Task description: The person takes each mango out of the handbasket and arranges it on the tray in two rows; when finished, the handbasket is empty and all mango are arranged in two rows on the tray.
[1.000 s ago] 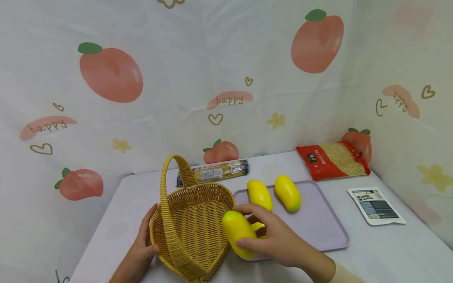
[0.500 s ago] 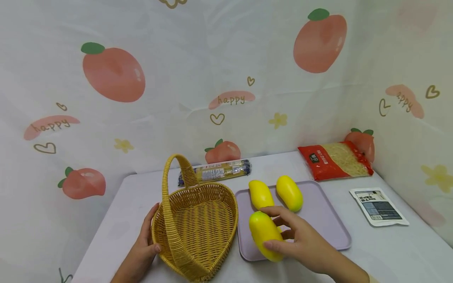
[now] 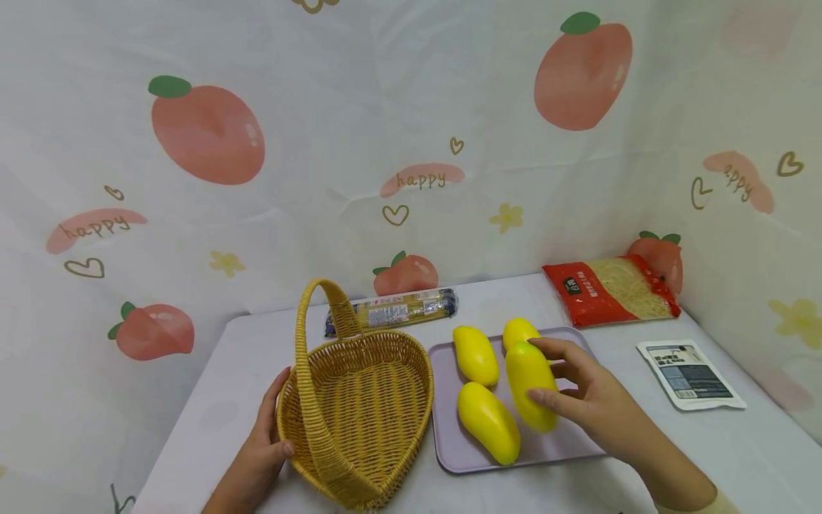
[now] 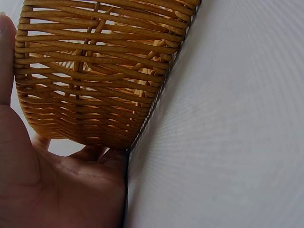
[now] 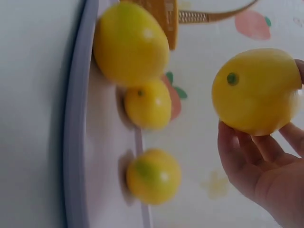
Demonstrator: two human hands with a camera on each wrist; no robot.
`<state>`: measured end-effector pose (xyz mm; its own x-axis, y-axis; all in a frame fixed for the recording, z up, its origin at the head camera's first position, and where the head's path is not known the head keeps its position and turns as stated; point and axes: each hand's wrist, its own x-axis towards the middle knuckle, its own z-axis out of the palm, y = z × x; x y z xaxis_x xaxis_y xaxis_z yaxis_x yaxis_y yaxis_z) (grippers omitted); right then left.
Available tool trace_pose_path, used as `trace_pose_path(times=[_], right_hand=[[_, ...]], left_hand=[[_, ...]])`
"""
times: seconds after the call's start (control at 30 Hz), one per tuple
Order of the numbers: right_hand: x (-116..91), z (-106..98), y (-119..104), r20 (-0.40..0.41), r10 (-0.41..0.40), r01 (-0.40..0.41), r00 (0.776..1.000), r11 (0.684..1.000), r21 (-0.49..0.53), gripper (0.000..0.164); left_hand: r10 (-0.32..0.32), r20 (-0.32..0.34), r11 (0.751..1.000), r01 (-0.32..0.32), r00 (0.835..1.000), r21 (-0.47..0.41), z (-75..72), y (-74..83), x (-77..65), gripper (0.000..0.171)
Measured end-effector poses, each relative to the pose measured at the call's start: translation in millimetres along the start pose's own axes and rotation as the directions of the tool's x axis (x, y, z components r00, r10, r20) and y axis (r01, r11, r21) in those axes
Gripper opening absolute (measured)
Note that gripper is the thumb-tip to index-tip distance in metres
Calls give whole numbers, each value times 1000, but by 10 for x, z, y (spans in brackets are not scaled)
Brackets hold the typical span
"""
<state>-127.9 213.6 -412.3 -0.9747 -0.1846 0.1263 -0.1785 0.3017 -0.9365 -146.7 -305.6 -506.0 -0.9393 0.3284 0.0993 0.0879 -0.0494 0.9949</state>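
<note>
A wicker basket (image 3: 366,417) with a tall arched handle stands at the left of the table. My left hand (image 3: 260,442) holds its left side from outside, with the thumb at the rim; the left wrist view shows the woven wall (image 4: 95,71) against the palm. My right hand (image 3: 587,400) grips a yellow mango (image 3: 529,385) with thumb and fingers, above a lilac tray (image 3: 578,439). In the right wrist view the held mango (image 5: 256,90) is apart from the tray. Three other mangoes lie on it: one in front (image 3: 489,422), one behind (image 3: 475,355), one partly hidden (image 3: 519,331).
Behind the basket lies a clear pack of noodles (image 3: 404,309). At the back right are a red bag (image 3: 610,289) with pale contents and a flat white-edged packet (image 3: 690,373). A peach-print cloth (image 3: 308,178) hangs behind the white table.
My right hand carries the mango rightward from beside the basket to over the tray. The front mango on the tray has come into view. The left hand stays at the basket.
</note>
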Motion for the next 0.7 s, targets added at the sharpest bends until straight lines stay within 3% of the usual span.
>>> trace_pose_path(times=[0.17, 0.37, 0.5, 0.7], right_hand=[[27, -120, 59, -23, 29, -31, 999, 996, -88, 63], [61, -194, 152, -4, 136, -135, 991, 972, -192, 69], [111, -196, 215, 25, 233, -217, 972, 937, -275, 78], [168, -153, 293, 60, 310, -264, 949, 882, -389, 81]], left_hand=[[-7, -8, 1000, 7, 1000, 0, -6, -6, 10, 111], [1, -5, 1000, -1, 1000, -1, -18, -26, 9, 113], [3, -7, 1000, -3, 1000, -1, -19, -29, 7, 113], [-1, -2, 1000, 1, 1000, -4, -28, -39, 4, 114]])
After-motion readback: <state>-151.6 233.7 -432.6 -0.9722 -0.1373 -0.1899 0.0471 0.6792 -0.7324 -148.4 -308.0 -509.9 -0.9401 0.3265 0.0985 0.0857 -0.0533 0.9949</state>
